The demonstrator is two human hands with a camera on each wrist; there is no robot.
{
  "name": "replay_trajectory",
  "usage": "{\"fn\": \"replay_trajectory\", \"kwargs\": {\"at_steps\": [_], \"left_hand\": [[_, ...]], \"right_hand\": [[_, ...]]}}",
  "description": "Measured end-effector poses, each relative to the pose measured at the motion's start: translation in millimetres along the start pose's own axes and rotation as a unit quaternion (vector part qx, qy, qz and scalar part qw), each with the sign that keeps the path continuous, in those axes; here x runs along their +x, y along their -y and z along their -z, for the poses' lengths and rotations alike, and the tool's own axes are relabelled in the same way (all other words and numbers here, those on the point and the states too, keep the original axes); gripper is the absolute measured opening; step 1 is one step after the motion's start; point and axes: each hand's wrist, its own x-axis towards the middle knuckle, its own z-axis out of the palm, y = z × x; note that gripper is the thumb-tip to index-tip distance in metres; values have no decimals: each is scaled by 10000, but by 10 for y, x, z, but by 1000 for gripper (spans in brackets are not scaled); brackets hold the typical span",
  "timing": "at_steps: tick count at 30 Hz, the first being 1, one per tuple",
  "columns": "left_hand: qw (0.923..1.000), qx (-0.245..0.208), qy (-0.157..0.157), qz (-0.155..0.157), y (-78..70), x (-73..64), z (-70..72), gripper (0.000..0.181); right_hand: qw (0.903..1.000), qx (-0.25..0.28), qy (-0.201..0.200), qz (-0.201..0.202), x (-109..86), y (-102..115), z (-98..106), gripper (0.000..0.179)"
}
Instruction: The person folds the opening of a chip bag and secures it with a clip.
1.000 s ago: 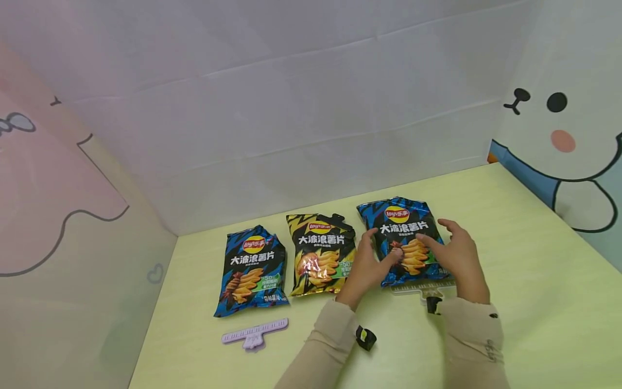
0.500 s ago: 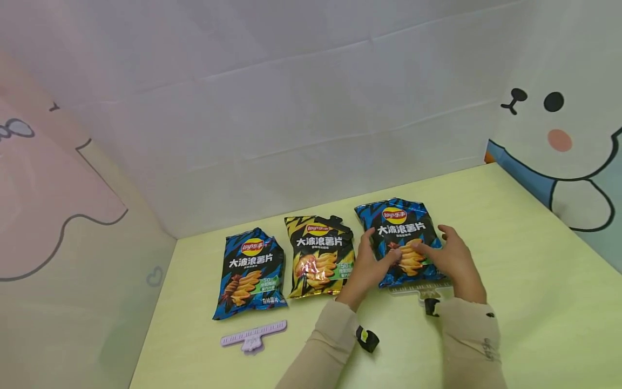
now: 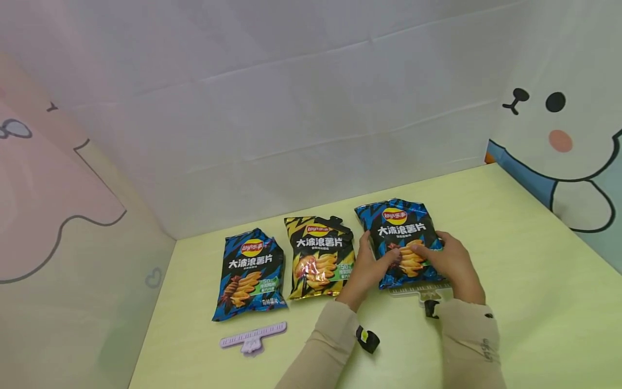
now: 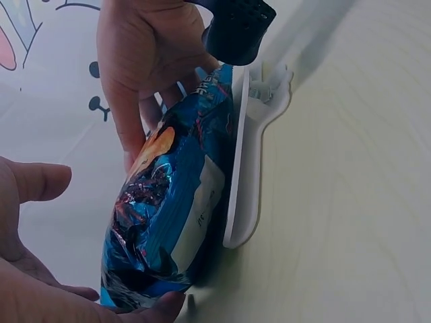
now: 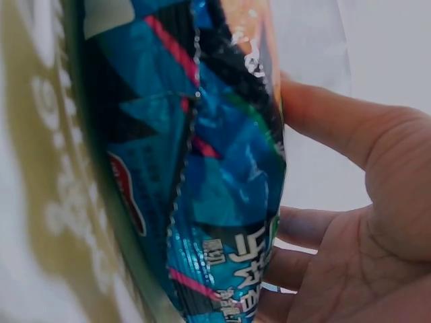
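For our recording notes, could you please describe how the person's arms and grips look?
The left sleeve and right sleeve are beige, the right one bearing dark marks too small to read. A black piece with a yellow-green patch sits at the left cuff, a second black piece at the right cuff. The left grip and right grip wear no gloves.

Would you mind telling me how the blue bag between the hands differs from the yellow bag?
The yellow bag has a black clip at its top right corner; the blue bag shows none. The blue bag is between left hand and right hand; the yellow bag is not. Both bear Lay's logos.
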Motion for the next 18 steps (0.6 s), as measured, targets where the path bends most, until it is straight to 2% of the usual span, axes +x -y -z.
{"fn": "replay_trajectory", "kwargs": {"at_steps": [7,18], "left_hand": [[9996,-252,17,130,21,22,-14,97],[9998,53,72,163,6,11,-28,89]], "right_hand": [[10000,14,-41,11,-13,-2,-2,97],[9999,136,-82,-45,-10,-4,7,97]]}}
